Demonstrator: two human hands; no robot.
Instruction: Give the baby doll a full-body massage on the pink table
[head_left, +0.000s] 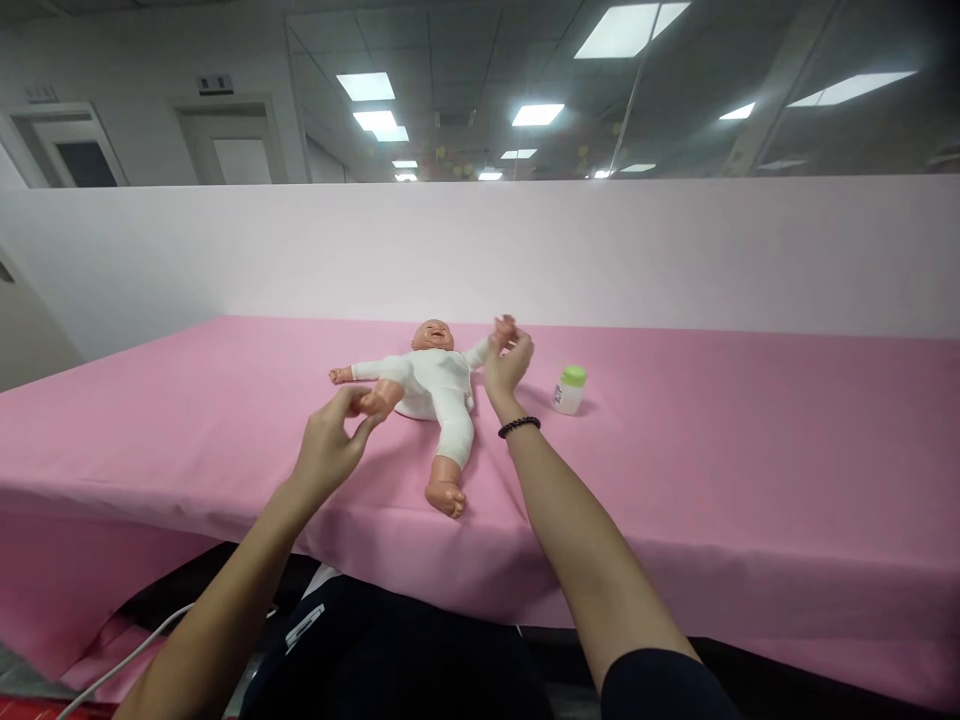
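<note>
A baby doll with a white cloth body lies on its back on the pink-covered table, head away from me. My left hand grips its foot on the left side, and that leg is raised and bent outward. Around the doll's arm on the right, close to its hand, my right hand is closed, lifting that arm off the cloth. The doll's other arm stretches out to the left, and its other leg points toward me with the bare foot near the table's front edge.
A small jar with a green lid stands right of my right hand. The pink tablecloth hangs over the front edge. Behind the table rises a white partition. A white cable runs at the lower left.
</note>
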